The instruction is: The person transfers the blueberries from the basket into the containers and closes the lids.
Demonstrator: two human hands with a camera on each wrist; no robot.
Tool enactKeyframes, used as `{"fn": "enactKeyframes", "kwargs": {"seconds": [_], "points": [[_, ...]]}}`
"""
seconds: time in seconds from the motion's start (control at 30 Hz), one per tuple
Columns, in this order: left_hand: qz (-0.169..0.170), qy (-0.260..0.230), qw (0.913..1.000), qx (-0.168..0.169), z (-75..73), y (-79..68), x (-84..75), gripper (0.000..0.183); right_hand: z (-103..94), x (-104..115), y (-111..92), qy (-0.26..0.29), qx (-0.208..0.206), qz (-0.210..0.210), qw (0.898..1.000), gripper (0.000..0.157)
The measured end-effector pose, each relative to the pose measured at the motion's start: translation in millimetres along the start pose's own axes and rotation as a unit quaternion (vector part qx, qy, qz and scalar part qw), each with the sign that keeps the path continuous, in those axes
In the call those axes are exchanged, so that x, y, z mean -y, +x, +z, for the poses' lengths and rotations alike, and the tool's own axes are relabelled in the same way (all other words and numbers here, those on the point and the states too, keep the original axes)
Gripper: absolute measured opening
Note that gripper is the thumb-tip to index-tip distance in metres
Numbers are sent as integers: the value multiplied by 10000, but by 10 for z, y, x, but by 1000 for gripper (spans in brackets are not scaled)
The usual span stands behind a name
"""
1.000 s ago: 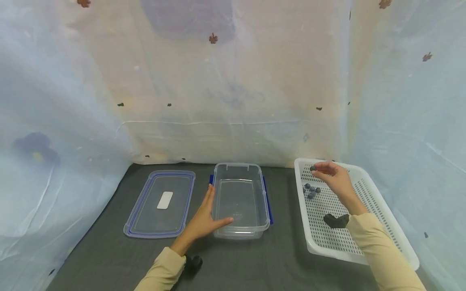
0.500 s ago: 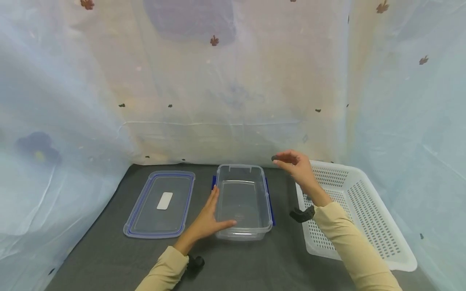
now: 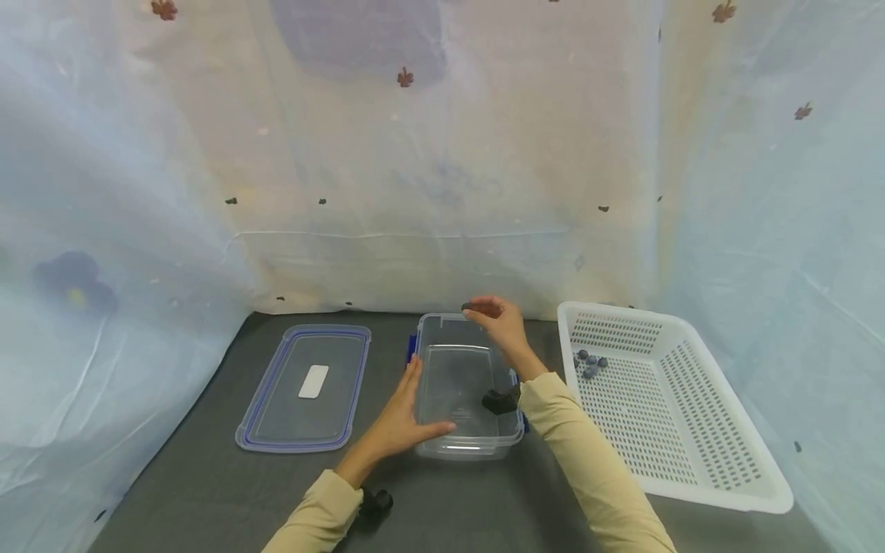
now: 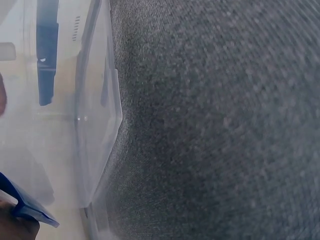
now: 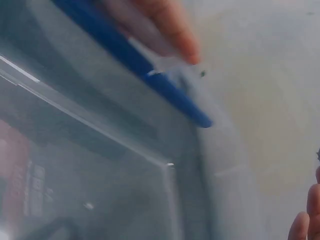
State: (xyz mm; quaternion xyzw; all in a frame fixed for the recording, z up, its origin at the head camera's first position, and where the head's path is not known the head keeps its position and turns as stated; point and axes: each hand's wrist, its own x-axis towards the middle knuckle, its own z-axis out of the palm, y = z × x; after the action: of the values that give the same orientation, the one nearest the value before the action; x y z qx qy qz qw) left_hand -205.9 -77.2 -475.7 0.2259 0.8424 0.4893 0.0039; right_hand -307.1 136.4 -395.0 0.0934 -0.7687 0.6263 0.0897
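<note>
Notably, the dark berry (image 3: pixel 466 306) is mostly hidden by the fingertips of the right hand (image 3: pixel 503 329); only a small dark edge shows in the head view. It appears against the far rim of the clear container (image 3: pixel 470 443), but its height above that rim cannot be judged. A black wrist device (image 3: pixel 501 400) and the right sleeve (image 3: pixel 581 445) obscure part of the container's right side. The right wrist view is blurred, with fingertips cut off at its right edge. In the left wrist view, one blue latch (image 4: pixel 46 75) is legible; fingers at the lower left are cropped.

The right arm enters from the near right and reaches far and left; the hand points left, thumb and fingertips closed together on the berry. The left hand (image 3: pixel 396 427) reaches from the near side to the container's left side, fingers extended toward the far side, thumb spread widely over the near left corner. It grasps nothing; firmness of contact cannot be determined.

To the left lies the blue-edged lid (image 3: pixel 283 415), bearing a white label (image 3: pixel 314 381). To the right stands the white basket (image 3: pixel 719 415), with a cluster of berries (image 3: pixel 590 372) at its left side.
</note>
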Motion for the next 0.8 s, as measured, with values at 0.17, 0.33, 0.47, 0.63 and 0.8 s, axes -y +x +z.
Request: {"fn": "enactKeyframes", "kwargs": {"seconds": [0.17,0.33,0.47,0.63,0.8], "points": [[58,29,10000,10,2,-1,-21,120,226,-144,17,-390,-14,243,9989,29],[-64,-4,9999,77,-4,-12,-38,121,372,-278,32,-669,210,471,9964,27],[-38,19,10000,66,-8,-19,-31,121,462,-389,49,-1136,429,525,9912,25],[-22,116,9999,70,-6,-18,-9,122,558,-518,22,-1498,662,718,9839,24],[-30,102,9998,142,-6,-22,-12,121,616,-612,-54,-1805,747,673,9784,22]]}}
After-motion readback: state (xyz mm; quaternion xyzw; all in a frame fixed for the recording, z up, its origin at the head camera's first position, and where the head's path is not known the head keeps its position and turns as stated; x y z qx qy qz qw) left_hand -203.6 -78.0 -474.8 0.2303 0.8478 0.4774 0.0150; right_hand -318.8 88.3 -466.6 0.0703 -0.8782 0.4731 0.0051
